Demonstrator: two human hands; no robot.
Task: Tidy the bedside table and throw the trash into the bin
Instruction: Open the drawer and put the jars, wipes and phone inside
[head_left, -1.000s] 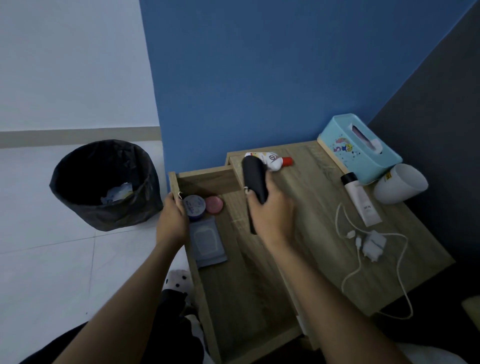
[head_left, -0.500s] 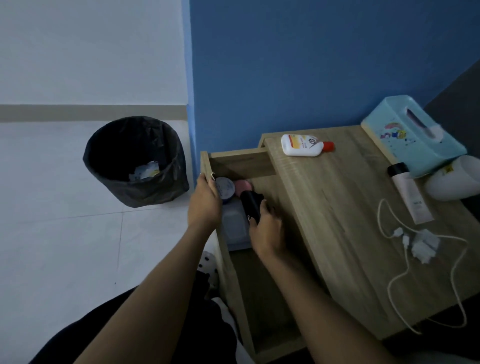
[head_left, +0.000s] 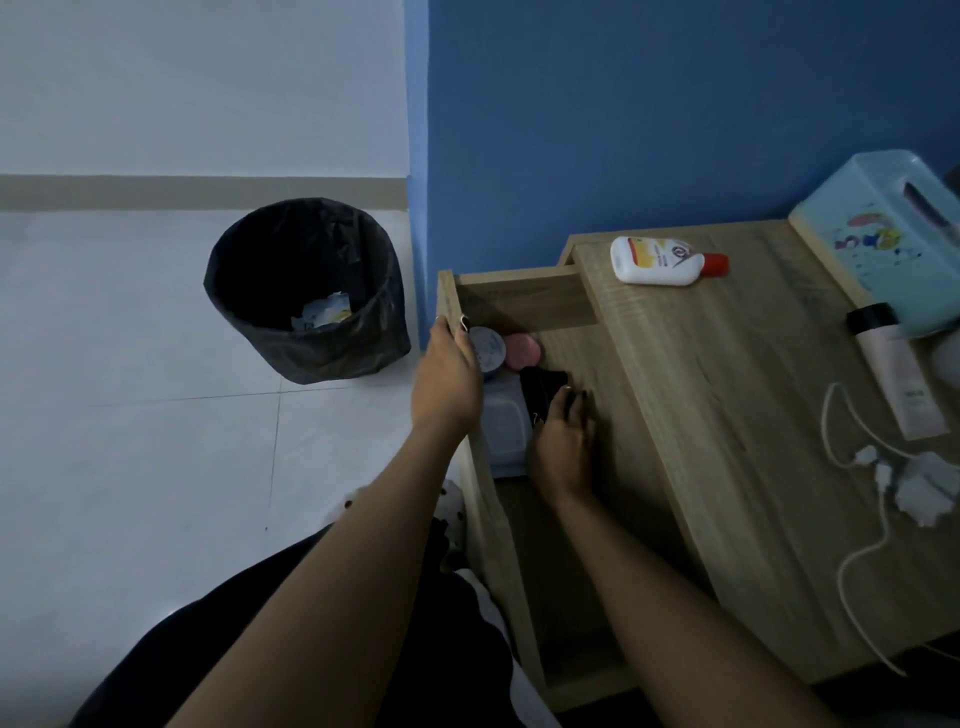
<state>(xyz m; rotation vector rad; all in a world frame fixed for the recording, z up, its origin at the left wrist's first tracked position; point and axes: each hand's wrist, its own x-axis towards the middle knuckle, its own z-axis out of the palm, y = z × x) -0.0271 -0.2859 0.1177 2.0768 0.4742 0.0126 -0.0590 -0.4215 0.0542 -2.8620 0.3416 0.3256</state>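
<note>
The wooden bedside surface (head_left: 727, 415) filled the right side of the view, with its drawer (head_left: 452, 301) pulled out to the left. The black bin (head_left: 306, 291) stood on the white floor at about 9 o'clock from the drawer, well apart from it, with some paper trash (head_left: 324, 312) at the bottom.

A blue tissue box (head_left: 878, 244) sat at the 2 o'clock corner of the surface. A white bottle with a red cap (head_left: 662, 261) lay on its side at 12 o'clock. A pale pink tube with a black cap (head_left: 898, 374) lay just beside the tissue box, at 3 o'clock. A white charger with its cable (head_left: 924, 483) lay at 4 o'clock.

The left hand (head_left: 449, 379) held the left wall of the drawer, with its fingers curled over the edge. The right hand (head_left: 563, 441) was down inside the drawer, and its fingers touched a black thing (head_left: 540, 387) lying there. I could not tell if the right hand gripped it or just touched it.

At 12 o'clock from the black thing were a round blue tub (head_left: 488, 348) and a small pink tub (head_left: 522, 351), side by side. A flat clear pack (head_left: 506, 431) lay between the two hands.
</note>
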